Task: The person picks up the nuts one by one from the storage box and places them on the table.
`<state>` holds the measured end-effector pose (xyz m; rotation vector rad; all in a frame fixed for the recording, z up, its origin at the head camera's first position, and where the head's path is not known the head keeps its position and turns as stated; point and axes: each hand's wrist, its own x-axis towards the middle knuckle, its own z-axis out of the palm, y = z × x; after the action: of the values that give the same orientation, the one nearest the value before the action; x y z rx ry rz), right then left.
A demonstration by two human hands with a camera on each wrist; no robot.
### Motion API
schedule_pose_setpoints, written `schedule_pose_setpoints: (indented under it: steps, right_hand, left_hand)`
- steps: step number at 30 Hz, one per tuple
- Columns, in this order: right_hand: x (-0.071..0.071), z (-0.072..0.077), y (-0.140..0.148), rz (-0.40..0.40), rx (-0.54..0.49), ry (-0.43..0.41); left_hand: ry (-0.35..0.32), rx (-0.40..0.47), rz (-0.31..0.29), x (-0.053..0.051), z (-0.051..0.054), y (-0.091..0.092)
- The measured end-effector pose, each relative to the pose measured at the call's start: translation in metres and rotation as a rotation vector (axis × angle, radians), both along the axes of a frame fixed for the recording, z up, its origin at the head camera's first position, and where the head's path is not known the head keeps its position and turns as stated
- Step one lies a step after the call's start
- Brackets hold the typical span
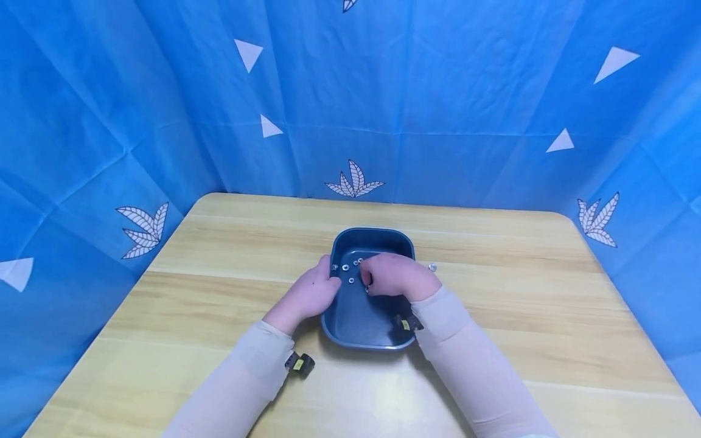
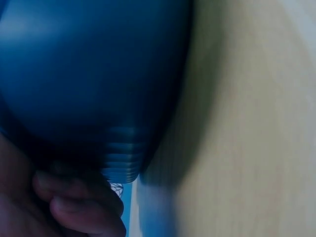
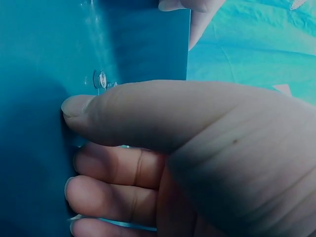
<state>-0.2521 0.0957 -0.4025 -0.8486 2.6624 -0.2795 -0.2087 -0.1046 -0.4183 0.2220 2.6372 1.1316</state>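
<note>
A dark blue tray (image 1: 361, 325) with a raised rim stands on the table. Inside it lie several small metal nuts (image 1: 352, 280), mostly toward the far left. My left hand (image 1: 313, 289) grips the tray's left wall; in the left wrist view its curled fingers (image 2: 89, 217) are against the outside. Down in the tray is my right hand (image 1: 397, 275), fingers bent, tips at the floor. A small shiny piece (image 1: 367, 289) sits at its fingertips; whether it is pinched is hidden. In the right wrist view a nut (image 3: 101, 79) lies just beyond the thumb.
Another small shiny piece (image 1: 432, 266) lies on the wooden table (image 1: 520, 292), right of the tray. A blue patterned curtain (image 1: 460, 121) hangs behind the table and along both sides. Each wrist carries a small black camera (image 1: 300, 364).
</note>
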Motion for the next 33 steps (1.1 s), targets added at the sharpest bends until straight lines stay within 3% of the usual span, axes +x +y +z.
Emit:
schedule_pose_setpoints:
  steps: [21, 33]
  right_hand:
    - [0.001, 0.002, 0.002, 0.044, -0.008, 0.037]
    - [0.002, 0.013, 0.003, 0.015, -0.115, 0.073]
  left_hand:
    - [0.009, -0.001, -0.002, -0.001, -0.003, -0.001]
    - [0.029, -0.026, -0.009, -0.001, 0.000, -0.001]
